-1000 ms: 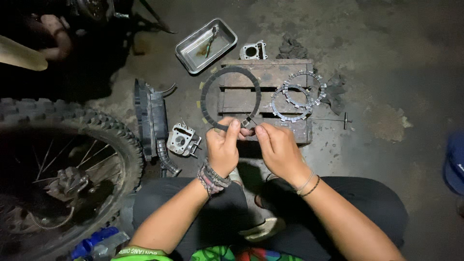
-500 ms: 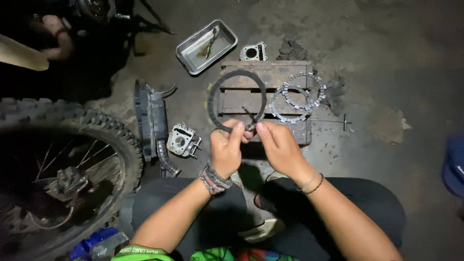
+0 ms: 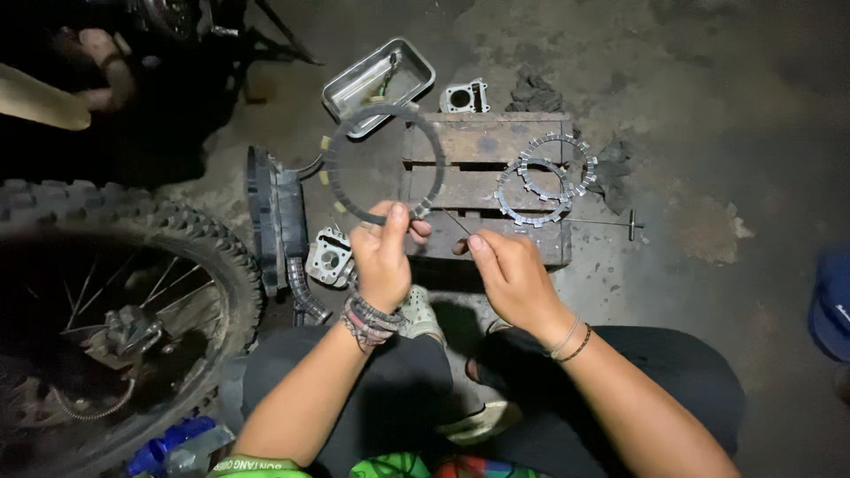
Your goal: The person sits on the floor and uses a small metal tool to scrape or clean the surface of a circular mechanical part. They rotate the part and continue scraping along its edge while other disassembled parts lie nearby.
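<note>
Concrete floor (image 3: pixel 708 106), dark and stained, carries a wooden pallet (image 3: pixel 482 146). My left hand (image 3: pixel 382 258) pinches the lower rim of 1 dark ring (image 3: pixel 354 208), held raised over the pallet's left edge. My right hand (image 3: pixel 513 274) grips a thin rod (image 3: pixel 452 221), fingers closed. I see 2 toothed plates (image 3: pixel 542 181) lying near the pallet's right edge. A tray (image 3: pixel 341 88) sits beyond its far-left corner, a tyre (image 3: pixel 221 265) left.

Dim scene, lit by 1 source near the head, so the centre is brightest: the hands, the wooden pallet (image 3: pixel 485 168) and the metal tray (image 3: pixel 379 84) (which gives a pale glare). Light falls off toward all 4 edges. The knobby tyre (image 3: pixel 133 239) sinks into shadow; the upper left corner is nearly black. Focus is sharp centrally, softer and grainy at the margins.
</note>
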